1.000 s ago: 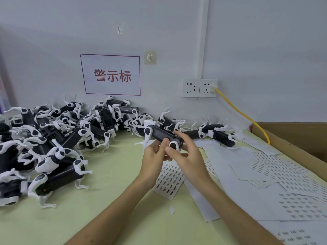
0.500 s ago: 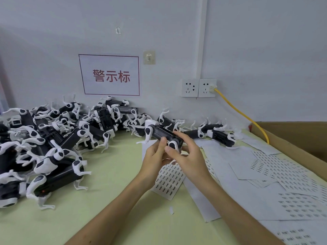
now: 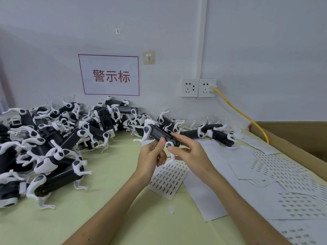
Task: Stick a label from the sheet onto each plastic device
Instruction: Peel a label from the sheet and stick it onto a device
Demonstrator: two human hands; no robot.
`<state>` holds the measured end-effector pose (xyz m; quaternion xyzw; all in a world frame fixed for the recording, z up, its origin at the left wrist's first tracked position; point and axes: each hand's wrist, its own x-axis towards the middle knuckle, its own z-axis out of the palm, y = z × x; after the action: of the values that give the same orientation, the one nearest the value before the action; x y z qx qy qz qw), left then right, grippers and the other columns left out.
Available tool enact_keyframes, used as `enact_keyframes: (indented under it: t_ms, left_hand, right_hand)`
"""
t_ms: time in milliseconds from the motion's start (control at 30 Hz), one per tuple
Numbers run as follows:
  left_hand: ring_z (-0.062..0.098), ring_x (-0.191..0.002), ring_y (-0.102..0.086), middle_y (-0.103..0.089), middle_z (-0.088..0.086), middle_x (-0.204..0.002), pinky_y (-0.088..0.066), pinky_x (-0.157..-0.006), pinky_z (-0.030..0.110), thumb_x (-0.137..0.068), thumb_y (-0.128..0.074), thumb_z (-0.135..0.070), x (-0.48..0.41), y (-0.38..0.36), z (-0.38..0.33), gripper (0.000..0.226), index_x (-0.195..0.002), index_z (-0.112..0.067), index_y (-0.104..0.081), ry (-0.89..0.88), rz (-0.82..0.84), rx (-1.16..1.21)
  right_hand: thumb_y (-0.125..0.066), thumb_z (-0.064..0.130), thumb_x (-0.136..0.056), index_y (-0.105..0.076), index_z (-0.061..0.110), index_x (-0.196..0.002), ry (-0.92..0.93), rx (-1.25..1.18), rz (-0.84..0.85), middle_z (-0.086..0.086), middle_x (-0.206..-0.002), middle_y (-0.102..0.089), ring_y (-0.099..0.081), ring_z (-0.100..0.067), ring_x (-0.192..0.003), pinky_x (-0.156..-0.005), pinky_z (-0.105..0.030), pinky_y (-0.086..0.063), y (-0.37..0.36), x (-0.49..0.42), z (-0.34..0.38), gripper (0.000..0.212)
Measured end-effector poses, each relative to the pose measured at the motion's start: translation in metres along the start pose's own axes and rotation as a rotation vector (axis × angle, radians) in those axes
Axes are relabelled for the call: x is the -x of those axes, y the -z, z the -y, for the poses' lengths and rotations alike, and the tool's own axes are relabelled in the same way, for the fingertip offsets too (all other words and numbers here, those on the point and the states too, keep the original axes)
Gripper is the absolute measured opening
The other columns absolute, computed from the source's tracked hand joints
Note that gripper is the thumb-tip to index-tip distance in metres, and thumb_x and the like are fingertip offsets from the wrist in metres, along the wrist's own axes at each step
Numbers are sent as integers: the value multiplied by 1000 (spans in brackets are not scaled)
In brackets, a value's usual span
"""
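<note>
Left hand (image 3: 150, 157) gripping device (image 3: 159, 134), right hand (image 3: 192, 153) apparently pinching its end, above label sheet (image 3: 168, 182)

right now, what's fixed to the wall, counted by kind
sockets: 2
hooks: 2
sign: 1
total: 5

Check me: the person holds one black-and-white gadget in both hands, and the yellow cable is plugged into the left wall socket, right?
Not quite. The head view shows the yellow cable plugged into the right socket of the pair; the left socket is free. The left hand and right hand do hold one black-and-white gadget.
</note>
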<state>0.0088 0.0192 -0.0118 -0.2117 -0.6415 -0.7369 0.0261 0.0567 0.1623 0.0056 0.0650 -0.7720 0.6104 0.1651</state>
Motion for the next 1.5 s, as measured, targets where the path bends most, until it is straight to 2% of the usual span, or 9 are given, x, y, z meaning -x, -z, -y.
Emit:
enact_keyframes:
  t_ms: [200,433,633,733,867,1033,1100,1267,1500]
  left_hand:
    - [9,-45,-36,-43,-2,-46,-33,-49,17,-106,-49,-33,-2,4,6,40,-78,-18,-74,-49,-22,-163]
    - [8,-49,-47,-57,-2,-51,-39,-52,17,-106,-52,-21,-7,6,9,37,-78,-14,-74,-83,-81,-243]
    - [12,-63,-57,-69,0,-82,-44,-58,18,-102,-52,-14,-14,19,8,17,-105,-16,-68,-24,-415,-150]
    - [11,-58,-59,-66,1,-91,-47,-58,23,-103,-53,-17,-19,28,1,16,-119,-17,-55,-3,-623,60]
    - [14,-58,-60,-66,6,-91,-51,-61,27,-104,-56,-30,-27,50,-15,24,-119,-14,-49,61,-779,364]
    - [28,-119,-51,-57,9,-129,-39,-102,47,-88,-68,-21,-28,88,-22,46,-131,-13,-54,-352,-974,-774]
    - [34,-136,-41,-47,12,-145,-27,-113,52,-84,-70,-22,-30,101,-25,53,-134,-16,-55,-308,-1007,-1072]
    - [44,-151,-16,-24,23,-163,-5,-122,54,-90,-69,-49,-30,137,-15,74,-152,-20,-41,189,-766,-1331]
    - [45,-132,-42,-56,26,-138,-22,-111,45,-89,-67,-45,-48,166,-31,64,-148,-28,-48,311,-683,-1455]
  right_hand:
    - [-63,30,-96,-72,14,-108,-164,-230,-29,-10,-92,-75,-75,-27,-82,-64,-30,-60,13,-7,2,22]
    - [-64,25,-93,-62,4,-97,-382,-822,-327,-18,-76,-74,-72,-31,-72,-69,-38,-63,64,-14,2,22]
    - [-44,49,-100,-44,25,-138,48,-1132,-739,-10,-135,-54,-67,-29,-108,-99,-43,-53,155,-1,2,45]
    - [-39,48,-101,-24,25,-155,-76,-1049,-919,-4,-133,-53,-69,-25,-105,-99,-36,-52,162,10,-6,61]
    - [-38,38,-101,-50,20,-139,-208,-982,-879,-4,-125,-67,-74,-19,-95,-89,-23,-51,138,6,1,44]
    - [-49,32,-94,-68,16,-123,-208,-854,-760,-1,-107,-75,-73,-15,-83,-72,-20,-49,119,-1,6,38]
    - [-48,32,-95,-71,18,-108,-220,-834,-739,0,-104,-75,-69,-15,-83,-70,-19,-48,116,-1,5,30]
    - [-46,31,-98,-71,21,-89,-243,-852,-704,2,-92,-73,-59,-13,-71,-65,-19,-43,113,-3,5,29]
    - [-48,30,-96,-71,17,-87,-262,-842,-671,3,-75,-68,-54,-12,-57,-59,-19,-39,111,-7,4,28]
